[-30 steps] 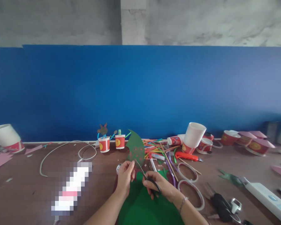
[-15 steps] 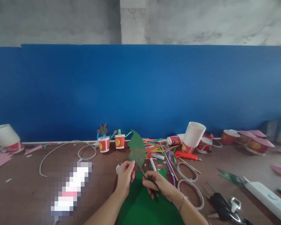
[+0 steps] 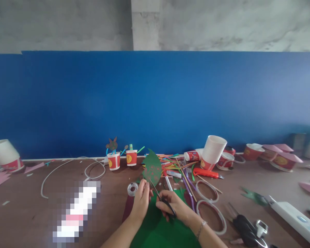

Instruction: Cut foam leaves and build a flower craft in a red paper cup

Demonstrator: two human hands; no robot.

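Observation:
Pinched in my left hand point(image 3: 142, 198) is the lower end of a green paper leaf shape point(image 3: 152, 167) dotted with pinkish-red spots. My right hand point(image 3: 172, 203) is closed round the black handles of a pair of scissors point(image 3: 155, 187). Their blades point up and left, close to the leaf's lower edge beside my left fingers; I cannot tell whether they are in the paper. Beneath both hands lies a large green sheet point(image 3: 162, 229), with dark red paper point(image 3: 127, 208) showing at its left edge.
Behind my hands lie colourful pipe cleaners point(image 3: 167, 160), markers point(image 3: 168, 183) and an orange utility knife point(image 3: 206, 173). Tape rolls point(image 3: 211, 217) rest to the right, near a white power strip point(image 3: 294, 218). Stacked paper cups point(image 3: 213, 151) and decorated cups point(image 3: 114, 161) stand along the blue wall panel.
The leaf has tipped slightly lower and turned a little in my left hand. A small tape roll left of that hand now shows more fully. The scissors stay beside the leaf.

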